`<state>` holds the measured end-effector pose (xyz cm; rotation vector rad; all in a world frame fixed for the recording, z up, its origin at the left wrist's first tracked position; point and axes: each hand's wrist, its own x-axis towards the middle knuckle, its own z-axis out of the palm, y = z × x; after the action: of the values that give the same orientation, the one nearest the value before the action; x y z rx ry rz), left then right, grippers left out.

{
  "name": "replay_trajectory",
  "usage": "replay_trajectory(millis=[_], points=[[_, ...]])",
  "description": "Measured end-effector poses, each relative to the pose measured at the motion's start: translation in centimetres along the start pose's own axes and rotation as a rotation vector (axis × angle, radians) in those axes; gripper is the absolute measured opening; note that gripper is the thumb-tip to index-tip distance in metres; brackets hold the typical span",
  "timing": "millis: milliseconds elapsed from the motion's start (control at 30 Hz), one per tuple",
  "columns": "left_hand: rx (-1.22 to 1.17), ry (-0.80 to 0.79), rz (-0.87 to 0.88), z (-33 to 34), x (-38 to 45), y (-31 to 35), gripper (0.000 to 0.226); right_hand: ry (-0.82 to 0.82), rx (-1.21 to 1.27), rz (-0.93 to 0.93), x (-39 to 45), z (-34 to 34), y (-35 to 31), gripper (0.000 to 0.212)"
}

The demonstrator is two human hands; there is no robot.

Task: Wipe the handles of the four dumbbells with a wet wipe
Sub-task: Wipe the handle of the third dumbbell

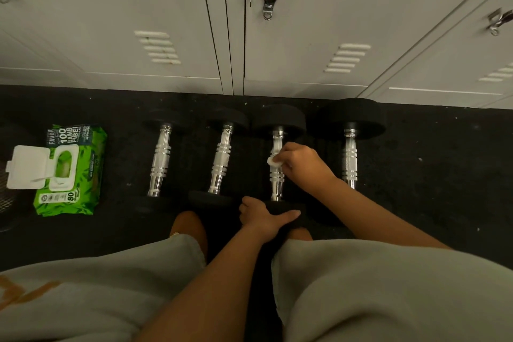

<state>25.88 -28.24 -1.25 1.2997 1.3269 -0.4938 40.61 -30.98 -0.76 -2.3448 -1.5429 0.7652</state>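
Head view, looking down at black rubber floor (433, 169) before grey lockers (166, 8). Four dumbbells in a row, chrome handles running away from the viewer, black end weights near and far: first dumbbell (160, 161) at far left, second dumbbell (221, 161) beside it, third dumbbell (277, 175) under the hands, fourth dumbbell (349, 158) at far right, largest of the four.

Right hand (301, 165) curled over the handle of the third dumbbell, fingers pinching a small wadded white wet wipe (273, 160) against the chrome at mid-handle. Left hand (263, 216) resting on the near black end weight of the same dumbbell, thumb stretched along its top, fingers wrapped over the far side; exact finger position hard to make out against the dark rubber, probably gripping.

Green pack of wipes (73, 172) lying flat on the floor, well apart to the left of the first dumbbell. White flip lid (26, 166) swung fully open to the left. Oval dispensing opening (63, 165) exposed, pale wipe material showing inside, a thin white strip trailing out across the lid hinge. "100" and "80" printed on the wrapper.

Grey shorts (361, 286) and bare knees at the bottom of the frame. Metal latches on two locker doors above.
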Motion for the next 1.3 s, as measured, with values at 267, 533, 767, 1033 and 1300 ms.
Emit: replay_trajectory(millis=[267,533,767,1033,1300], points=[[0.002,0.004,0.012,0.1,0.1,-0.1,0.112,-0.085,0.035,-0.072,-0.8,-0.1,0.0,0.025],[0.007,0.007,0.021,0.1,0.0,-0.2,0.112,-0.164,0.057,-0.060,-1.5,0.5,0.0,0.023],[0.001,-0.002,0.004,0.1,0.1,-0.2,0.113,-0.267,0.027,-0.079,-1.3,0.1,-0.4,0.022],[-0.007,-0.009,0.005,0.0,0.1,-0.1,0.114,-0.276,0.051,0.006,-1.5,0.7,-0.5,0.022],[-0.006,-0.002,-0.005,0.0,0.1,0.0,0.112,-0.271,0.074,0.020,-1.8,0.6,-0.3,0.019]])
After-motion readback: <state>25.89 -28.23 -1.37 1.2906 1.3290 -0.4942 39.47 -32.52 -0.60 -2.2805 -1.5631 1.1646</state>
